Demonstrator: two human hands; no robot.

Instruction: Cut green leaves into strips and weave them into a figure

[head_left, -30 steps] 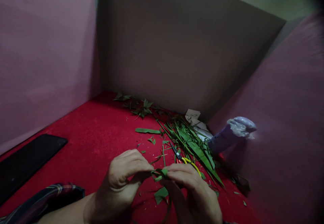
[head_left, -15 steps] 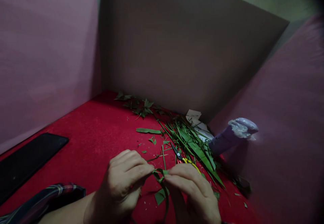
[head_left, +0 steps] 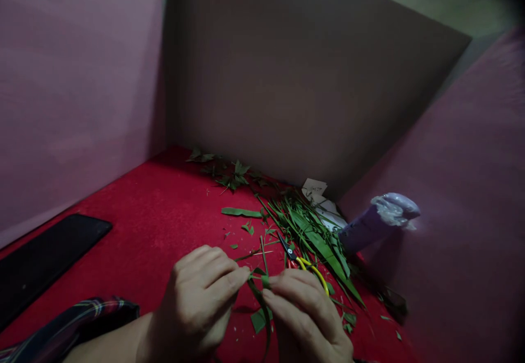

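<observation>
Between my two hands is a narrow green leaf strip [head_left: 257, 291], folded at the top, with a long end hanging down. My left hand [head_left: 205, 297] pinches its left side between thumb and forefinger. On the other side, my right hand [head_left: 307, 311] grips the strip's folded part with its fingertips. Scissors [head_left: 297, 258] with black blades and yellow handles lie just beyond my right hand, which partly covers them. Below the strip, a cut piece of leaf [head_left: 259, 320] rests on the red cloth [head_left: 164, 210].
A heap of long green leaves [head_left: 311, 237] lies behind the scissors, near white papers [head_left: 324, 210]. A purple cylindrical container [head_left: 373, 221] with clear plastic at its top stands right. Cut leaves [head_left: 234, 176] lie along the back wall. A black flat slab [head_left: 53, 253] is at left.
My right hand has shifted slightly down and left, exposing more of the yellow scissor handles. The strip's folded end has turned a little between my fingers.
</observation>
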